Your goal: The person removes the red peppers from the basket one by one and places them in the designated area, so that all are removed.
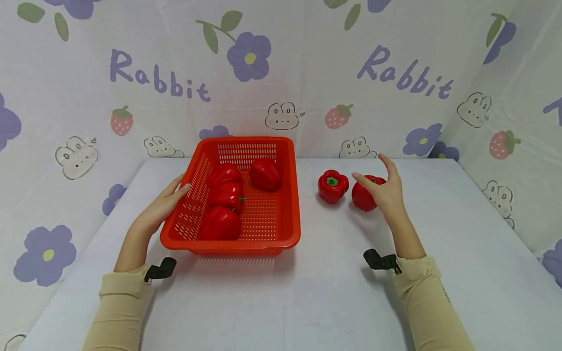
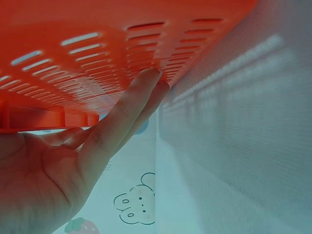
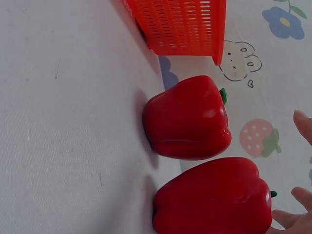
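Note:
A red plastic basket (image 1: 290,204) stands on the white table with several red bell peppers (image 1: 265,174) inside. My left hand (image 1: 164,207) holds the basket's left side, thumb over the rim. In the left wrist view its long fingers (image 2: 127,105) lie against the slotted outer wall (image 2: 146,44). To the basket's right, two more red bell peppers stand on the table, one nearer (image 1: 332,186) to it and one farther right (image 1: 363,197). My right hand (image 1: 386,190) hovers over the farther pepper, thumb and fingers spread, and partly hides it in the head view.
The white table (image 1: 333,292) reaches back to a fabric backdrop (image 1: 307,48) printed with flowers, strawberries and rabbits. Black wrist cameras sit on the left wrist (image 1: 160,269) and the right wrist (image 1: 381,261).

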A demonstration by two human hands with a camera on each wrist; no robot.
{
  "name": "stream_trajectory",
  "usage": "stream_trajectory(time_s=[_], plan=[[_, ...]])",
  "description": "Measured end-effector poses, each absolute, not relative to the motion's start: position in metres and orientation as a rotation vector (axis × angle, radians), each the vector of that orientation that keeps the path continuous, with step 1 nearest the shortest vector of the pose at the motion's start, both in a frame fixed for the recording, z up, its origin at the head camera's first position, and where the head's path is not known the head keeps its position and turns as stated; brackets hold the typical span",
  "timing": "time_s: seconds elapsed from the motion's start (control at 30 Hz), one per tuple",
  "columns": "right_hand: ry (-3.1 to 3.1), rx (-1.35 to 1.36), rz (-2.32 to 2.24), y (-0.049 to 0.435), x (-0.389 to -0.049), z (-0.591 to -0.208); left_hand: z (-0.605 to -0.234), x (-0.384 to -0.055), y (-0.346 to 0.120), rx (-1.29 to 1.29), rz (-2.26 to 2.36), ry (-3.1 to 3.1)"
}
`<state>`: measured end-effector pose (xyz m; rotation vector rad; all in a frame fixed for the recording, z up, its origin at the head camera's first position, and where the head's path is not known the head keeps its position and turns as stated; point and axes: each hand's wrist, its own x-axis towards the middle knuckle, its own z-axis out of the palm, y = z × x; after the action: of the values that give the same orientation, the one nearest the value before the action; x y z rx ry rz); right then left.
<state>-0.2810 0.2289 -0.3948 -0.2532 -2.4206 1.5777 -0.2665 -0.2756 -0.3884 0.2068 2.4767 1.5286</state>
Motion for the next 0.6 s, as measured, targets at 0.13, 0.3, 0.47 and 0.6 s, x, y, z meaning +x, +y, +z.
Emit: stream_trajectory(time_s=[0.13, 0.3, 0.47, 0.6], plan=[[-2.396, -0.231, 1.591, 0.228, -0.28, -0.392, -0.388, -0.266, -0.275, 0.204, 1.52, 2.486], [-2.372, -0.216, 1.595, 0.226, -0.278, -0.389, -0.389, -0.266, -0.275, 0.199, 1.518, 2.486], [-2.352, -0.19, 1.588, 0.222, -0.277, -0.384, -0.389, -0.267, -0.275, 0.198, 1.522, 2.48], [-2.342, -0.143, 1.58, 0.219, -0.278, -0.38, -0.39, -0.267, -0.275, 0.191, 1.529, 2.465]])
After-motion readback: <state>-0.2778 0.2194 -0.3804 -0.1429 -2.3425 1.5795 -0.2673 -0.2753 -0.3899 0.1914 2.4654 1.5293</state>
